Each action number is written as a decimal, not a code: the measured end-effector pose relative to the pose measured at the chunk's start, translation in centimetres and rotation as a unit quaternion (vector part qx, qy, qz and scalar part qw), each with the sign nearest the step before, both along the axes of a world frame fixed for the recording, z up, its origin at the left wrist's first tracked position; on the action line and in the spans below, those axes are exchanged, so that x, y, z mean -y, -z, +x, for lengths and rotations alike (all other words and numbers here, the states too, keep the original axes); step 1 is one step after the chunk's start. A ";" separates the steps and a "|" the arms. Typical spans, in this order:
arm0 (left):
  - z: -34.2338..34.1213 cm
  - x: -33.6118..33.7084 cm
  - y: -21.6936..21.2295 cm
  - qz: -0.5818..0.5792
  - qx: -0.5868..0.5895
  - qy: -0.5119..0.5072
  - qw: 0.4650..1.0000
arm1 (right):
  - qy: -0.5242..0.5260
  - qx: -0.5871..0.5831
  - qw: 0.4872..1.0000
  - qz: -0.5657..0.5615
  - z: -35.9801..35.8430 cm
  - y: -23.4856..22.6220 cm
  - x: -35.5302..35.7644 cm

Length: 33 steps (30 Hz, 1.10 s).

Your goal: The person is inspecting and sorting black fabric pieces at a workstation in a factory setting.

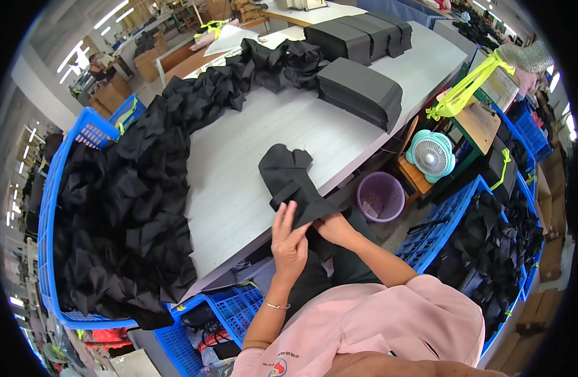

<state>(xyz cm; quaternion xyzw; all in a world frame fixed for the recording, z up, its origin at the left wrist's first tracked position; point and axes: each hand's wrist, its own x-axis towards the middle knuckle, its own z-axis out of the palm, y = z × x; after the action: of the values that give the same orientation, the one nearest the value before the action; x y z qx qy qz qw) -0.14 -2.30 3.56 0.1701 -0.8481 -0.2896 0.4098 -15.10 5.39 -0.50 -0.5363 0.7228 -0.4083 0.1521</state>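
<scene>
A black fabric piece (pixel 292 182), cut in a curved shape with a folded flap, lies partly on the pale table and hangs over its near edge. My left hand (pixel 290 246) rests against its near left part, fingers stretched out and thumb pointing right along the cloth. At the near right corner, my right hand (pixel 334 229) grips the same piece; the cloth hides its fingertips. On the left, a large heap of loose black fabric pieces (pixel 125 213) fills a blue basket and spreads along the table's far side.
Neat black stacks (pixel 361 91) stand at the table's (pixel 226 169) far right. Right of the table are a turquoise fan (pixel 431 157), a purple wastebasket (pixel 381 196) and a blue crate (pixel 449 229) of black cloth. Another blue basket (pixel 238 308) sits below the near edge.
</scene>
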 end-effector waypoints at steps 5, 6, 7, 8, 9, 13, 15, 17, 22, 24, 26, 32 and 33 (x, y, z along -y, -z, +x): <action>1.8 -3.3 1.0 0.078 -0.160 -0.026 0.984 | 0.166 0.482 0.839 -0.190 2.7 -0.5 0.2; 2.4 -3.3 2.0 0.028 -0.084 -0.048 0.995 | 0.176 0.641 0.726 -0.173 2.1 -3.5 0.6; 2.2 -3.9 1.7 0.049 -0.077 -0.049 0.995 | 0.185 0.661 0.714 -0.139 1.3 -3.2 0.5; 1.7 -4.2 1.0 0.070 -0.070 -0.052 0.994 | 0.190 0.680 0.700 -0.105 0.7 -2.8 0.3; 1.2 -4.4 0.8 0.093 -0.075 -0.051 0.992 | 0.158 0.665 0.722 -0.105 0.5 -2.6 0.2; -0.3 -4.1 -0.3 0.091 -0.091 -0.103 0.986 | 0.112 0.646 0.742 -0.138 1.6 -4.3 0.9; -1.1 -3.7 -0.4 0.101 -0.094 -0.121 0.983 | 0.092 0.661 0.729 -0.150 1.9 -4.7 0.8; -1.5 -3.8 -0.6 0.104 -0.101 -0.145 0.979 | 0.071 0.675 0.716 -0.164 2.2 -5.0 0.5; -1.2 -3.8 -1.2 0.144 -0.105 -0.150 0.973 | 0.075 0.663 0.726 -0.168 2.4 -5.0 0.0; -1.2 -3.6 -1.2 0.165 -0.108 -0.145 0.970 | 0.085 0.666 0.722 -0.165 2.7 -4.8 0.0; -1.2 -3.3 -0.9 0.099 -0.117 -0.136 0.979 | 0.095 0.669 0.719 -0.163 2.7 -4.4 -0.1; -1.4 -4.1 -0.6 0.143 -0.127 -0.098 0.977 | 0.109 0.689 0.694 -0.176 2.5 -3.2 0.3; -1.3 -4.0 -0.4 0.144 -0.125 -0.098 0.977 | 0.110 0.686 0.697 -0.177 2.6 -3.5 0.4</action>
<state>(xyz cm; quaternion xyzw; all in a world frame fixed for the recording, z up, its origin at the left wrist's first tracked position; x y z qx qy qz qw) -1.45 1.68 3.97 0.2719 -0.7188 -0.3860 0.5103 -12.51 5.01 3.01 -0.0419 0.3863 -0.7974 0.4617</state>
